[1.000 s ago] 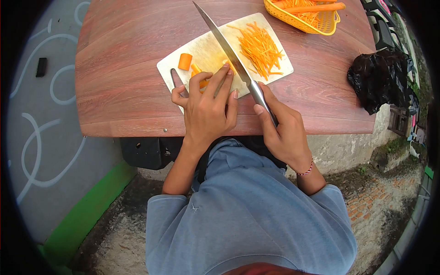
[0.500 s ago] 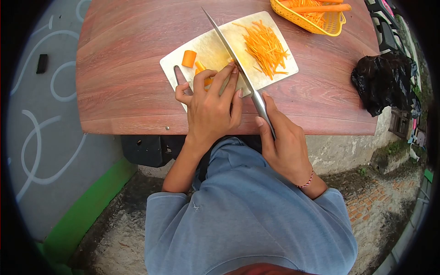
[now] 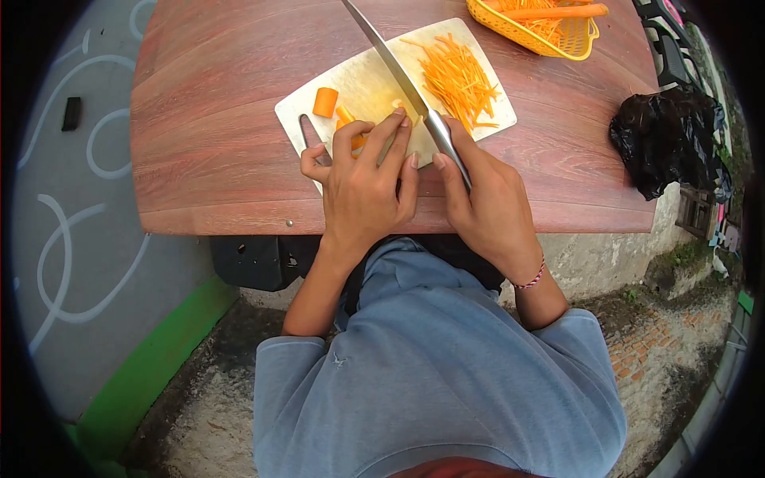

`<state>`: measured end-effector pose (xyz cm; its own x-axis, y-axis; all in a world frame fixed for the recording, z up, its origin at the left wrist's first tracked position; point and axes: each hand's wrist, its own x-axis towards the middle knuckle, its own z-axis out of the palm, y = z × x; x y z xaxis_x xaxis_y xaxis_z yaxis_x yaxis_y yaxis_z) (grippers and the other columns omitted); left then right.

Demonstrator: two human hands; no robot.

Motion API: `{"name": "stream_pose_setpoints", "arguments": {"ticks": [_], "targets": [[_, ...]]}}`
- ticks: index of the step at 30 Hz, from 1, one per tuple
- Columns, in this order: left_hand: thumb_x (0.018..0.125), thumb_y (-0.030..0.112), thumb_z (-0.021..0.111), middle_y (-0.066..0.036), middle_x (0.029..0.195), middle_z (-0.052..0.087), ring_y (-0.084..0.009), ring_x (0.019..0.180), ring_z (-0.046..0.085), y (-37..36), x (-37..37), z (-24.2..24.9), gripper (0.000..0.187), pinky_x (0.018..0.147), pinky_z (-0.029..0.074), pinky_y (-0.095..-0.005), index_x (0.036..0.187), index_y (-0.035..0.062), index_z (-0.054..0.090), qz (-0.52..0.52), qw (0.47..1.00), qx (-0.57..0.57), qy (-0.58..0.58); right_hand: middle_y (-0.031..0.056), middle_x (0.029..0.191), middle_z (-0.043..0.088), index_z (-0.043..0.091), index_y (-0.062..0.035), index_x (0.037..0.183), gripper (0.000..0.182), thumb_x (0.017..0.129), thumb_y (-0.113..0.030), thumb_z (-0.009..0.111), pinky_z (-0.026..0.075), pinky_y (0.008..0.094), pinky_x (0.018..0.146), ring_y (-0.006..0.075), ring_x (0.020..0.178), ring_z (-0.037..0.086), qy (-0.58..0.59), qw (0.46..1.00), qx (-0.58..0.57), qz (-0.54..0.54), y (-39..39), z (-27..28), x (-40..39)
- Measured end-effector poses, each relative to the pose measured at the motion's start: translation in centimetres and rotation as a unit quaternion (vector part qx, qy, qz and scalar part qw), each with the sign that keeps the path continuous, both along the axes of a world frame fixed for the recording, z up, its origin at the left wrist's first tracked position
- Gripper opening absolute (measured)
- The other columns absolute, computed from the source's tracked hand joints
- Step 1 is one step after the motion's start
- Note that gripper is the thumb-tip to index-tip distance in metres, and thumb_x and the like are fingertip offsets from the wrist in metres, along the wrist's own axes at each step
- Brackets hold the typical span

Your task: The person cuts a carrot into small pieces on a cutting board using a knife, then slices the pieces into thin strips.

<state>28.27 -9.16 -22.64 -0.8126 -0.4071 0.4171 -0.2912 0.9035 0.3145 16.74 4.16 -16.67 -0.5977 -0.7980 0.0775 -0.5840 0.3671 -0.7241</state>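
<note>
My right hand [image 3: 490,199] is wrapped around the handle of a large kitchen knife [image 3: 390,60], whose blade slants up and left across the white cutting board [image 3: 299,99]. Beside the blade, the fingertips of my left hand [image 3: 360,187] press a small carrot piece [image 3: 399,104] against the board; most of it is hidden beneath them. More cut carrot sticks [image 3: 344,115] lie partly under that hand. A short carrot chunk [image 3: 325,102] stands near the board's handle slot. Right of the knife is a pile of thin carrot strips [image 3: 460,80].
At the back right of the wooden table [image 3: 215,119] is a yellow basket [image 3: 550,46] with whole carrots and shreds. A black plastic bag [image 3: 665,143] hangs over the table's right edge. A grey wall with white curves [image 3: 111,143] rises at left.
My right hand has pushed the knife forward, up and slightly left, so the handle now lies closer to the board. My left hand stays almost in place on the carrot.
</note>
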Motion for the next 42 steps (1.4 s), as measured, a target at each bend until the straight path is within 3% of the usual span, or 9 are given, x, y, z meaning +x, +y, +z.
{"name": "stream_pose_setpoints", "arguments": {"ticks": [6,11,14,42], "targets": [[0.093,0.028,0.069,0.006,0.140,0.069,-0.0213,0.124,0.056,0.1,0.0,0.0,0.037,0.103,0.022,-0.0562,0.124,0.0097,0.079,0.005,1.000,0.000,0.006,0.0302,0.089,0.069,0.059,0.0043,0.142,0.043,0.103,-0.012,0.067,0.054,0.0491,0.070,0.0490,0.083,0.071,-0.045,0.998,-0.006,-0.034,1.8,0.5,-0.3],[0.093,0.028,0.069,0.006,0.140,0.070,-0.0212,0.124,0.056,0.1,0.0,-0.2,0.038,0.103,0.022,-0.0562,0.124,0.0094,0.079,0.008,1.000,-0.002,0.011,0.0326,0.101,0.071,0.057,0.0049,0.145,0.045,0.103,-0.009,0.067,0.057,0.0471,0.078,0.0499,0.094,0.072,-0.041,0.997,-0.064,-0.001,2.5,-0.2,0.9],[0.093,0.028,0.069,0.005,0.139,0.070,-0.0213,0.124,0.056,0.1,0.0,-0.2,0.039,0.103,0.022,-0.0563,0.125,0.0093,0.079,0.010,1.000,0.000,0.013,0.0327,0.105,0.071,0.058,0.0054,0.144,0.045,0.103,-0.008,0.067,0.058,0.0471,0.080,0.0499,0.097,0.072,-0.060,0.997,-0.035,-0.010,2.6,0.0,1.6],[0.092,0.026,0.071,0.005,0.136,0.071,-0.0201,0.122,0.058,0.1,0.0,-0.2,0.037,0.103,0.023,-0.0565,0.125,0.0093,0.079,0.008,1.000,0.000,0.029,0.0309,0.106,0.072,0.057,0.0052,0.146,0.047,0.102,-0.009,0.068,0.058,0.0478,0.079,0.0483,0.095,0.073,-0.044,0.999,-0.025,-0.008,2.8,-0.1,2.5]]}}
